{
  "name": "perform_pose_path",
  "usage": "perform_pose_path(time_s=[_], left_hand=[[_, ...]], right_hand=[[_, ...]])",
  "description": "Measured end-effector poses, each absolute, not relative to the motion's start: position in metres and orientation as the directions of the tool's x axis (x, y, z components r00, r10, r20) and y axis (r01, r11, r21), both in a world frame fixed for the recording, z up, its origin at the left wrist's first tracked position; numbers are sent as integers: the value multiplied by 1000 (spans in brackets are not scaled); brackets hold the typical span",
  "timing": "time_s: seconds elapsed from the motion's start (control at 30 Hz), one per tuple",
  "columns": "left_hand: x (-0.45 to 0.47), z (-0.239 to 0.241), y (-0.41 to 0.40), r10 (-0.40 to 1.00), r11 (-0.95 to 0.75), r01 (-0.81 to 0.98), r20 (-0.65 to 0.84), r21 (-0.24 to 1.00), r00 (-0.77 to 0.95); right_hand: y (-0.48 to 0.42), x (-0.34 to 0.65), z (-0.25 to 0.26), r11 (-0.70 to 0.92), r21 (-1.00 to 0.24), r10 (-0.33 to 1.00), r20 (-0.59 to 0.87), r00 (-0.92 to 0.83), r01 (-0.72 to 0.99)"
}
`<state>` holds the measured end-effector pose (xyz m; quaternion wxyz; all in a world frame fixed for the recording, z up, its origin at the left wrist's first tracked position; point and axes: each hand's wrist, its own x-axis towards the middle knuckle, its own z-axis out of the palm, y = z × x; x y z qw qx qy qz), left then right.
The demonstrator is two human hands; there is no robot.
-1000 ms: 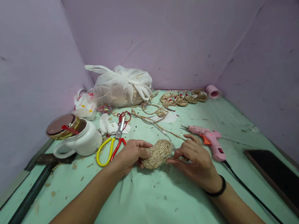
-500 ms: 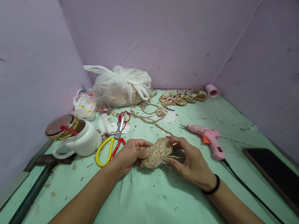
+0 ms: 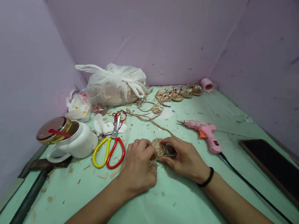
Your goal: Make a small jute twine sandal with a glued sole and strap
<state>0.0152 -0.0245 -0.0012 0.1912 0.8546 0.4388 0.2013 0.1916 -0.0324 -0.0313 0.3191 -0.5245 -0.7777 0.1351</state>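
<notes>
A coiled piece of tan twine (image 3: 159, 147), stitched-looking and flat, sits between my two hands above the green-covered table. My left hand (image 3: 140, 163) is closed over its left part, hiding much of it. On the other side my right hand (image 3: 183, 155), with a black band at the wrist, pinches the right edge between thumb and fingers. A loose strand of twine (image 3: 162, 126) runs from behind the right hand to a tangle farther back. Scissors (image 3: 112, 143) with one yellow and one red handle lie to the left of my left hand.
A pink glue gun (image 3: 204, 132) with a black cord and a dark phone (image 3: 275, 169) lie at right. At left are a white mug (image 3: 80, 143) and a hammer (image 3: 30, 201). Behind stand a white plastic bag (image 3: 119, 83), beaded twine pieces (image 3: 177, 95) and a pink roll (image 3: 207, 85).
My left hand has shifted from pinching the coil's left edge to closing over it from above. The coil now shows less, and the view has turned slightly.
</notes>
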Motion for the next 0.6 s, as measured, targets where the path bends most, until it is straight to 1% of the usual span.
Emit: perform_pose_path(time_s=[0.07,0.13,0.3,0.5,0.6], left_hand=[[17,-3,-28,814,-568,698,172,436,555],[19,-6,-29,822,-559,717,161,416,546],[19,-11,-28,842,-531,735,173,422,510],[20,-15,-27,840,-537,718,203,443,503],[21,-15,-26,841,-537,720,213,439,498]], right_hand=[[-33,191,-30,409,-540,905,347,-248,736],[-33,191,-29,401,-537,909,333,-250,742],[-35,190,-27,407,-523,904,350,-246,749],[-39,187,-29,488,-456,864,371,-339,745],[-40,183,-30,513,-395,845,389,-368,762]])
